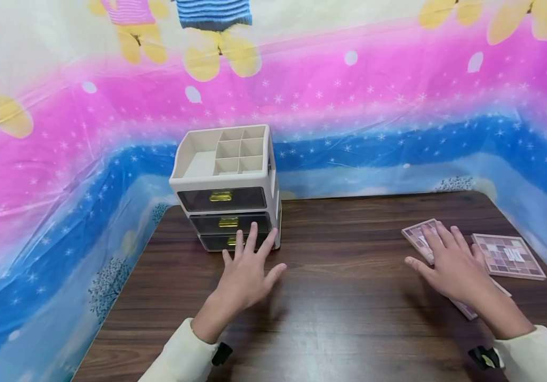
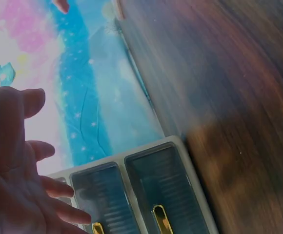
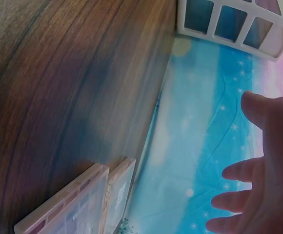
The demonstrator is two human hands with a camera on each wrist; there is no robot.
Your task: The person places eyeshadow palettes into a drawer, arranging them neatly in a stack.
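Note:
My left hand (image 1: 244, 273) is spread above the table, just in front of a white three-drawer organizer (image 1: 223, 183), its fingertips overlapping the lower drawers in the head view. Dark see-through drawer fronts with gold handles (image 2: 162, 219) show beside the fingers in the left wrist view. Over on the right, my right hand (image 1: 461, 270) is held with spread fingers above a pink makeup palette (image 1: 418, 236), hiding part of it. Another palette (image 1: 509, 254) lies to the right of that hand. Neither hand holds anything.
The dark wooden table (image 1: 340, 313) carries all these things. Divided compartments (image 1: 240, 148) form the organizer's top. A pink and blue patterned cloth (image 1: 349, 122) hangs behind the table and along its sides. Below the right hand, a palette edge (image 1: 464, 309) sticks out.

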